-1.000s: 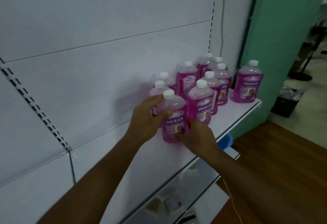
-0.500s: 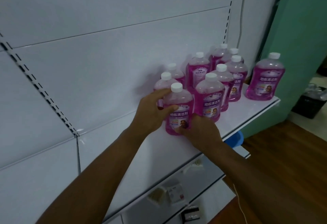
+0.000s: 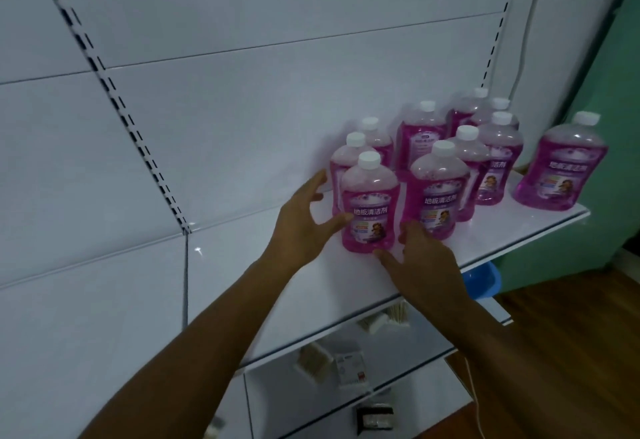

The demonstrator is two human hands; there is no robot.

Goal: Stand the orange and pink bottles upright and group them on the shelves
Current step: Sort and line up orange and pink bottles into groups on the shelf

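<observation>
Several pink bottles with white caps stand upright in a cluster on the white shelf [image 3: 346, 286]. The front pink bottle [image 3: 370, 206] stands nearest me. My left hand [image 3: 303, 222] is spread beside its left side, thumb tip touching its label, fingers straight. My right hand [image 3: 420, 262] lies at its lower right, fingers stretched toward its base and toward the neighbouring pink bottle [image 3: 437, 192]. One pink bottle [image 3: 561, 168] stands alone at the shelf's right end. No orange bottle is in view.
A white slotted back panel [image 3: 242, 92] rises behind the shelf. A lower shelf [image 3: 346, 369] holds small boxes and packets. A blue tub [image 3: 483, 279] sits under the shelf's right end. A green wall and wooden floor lie to the right.
Both hands have let go of the front pink bottle and opened, the left drawing back to its left side, the right sinking to its base. The view shifted left.
</observation>
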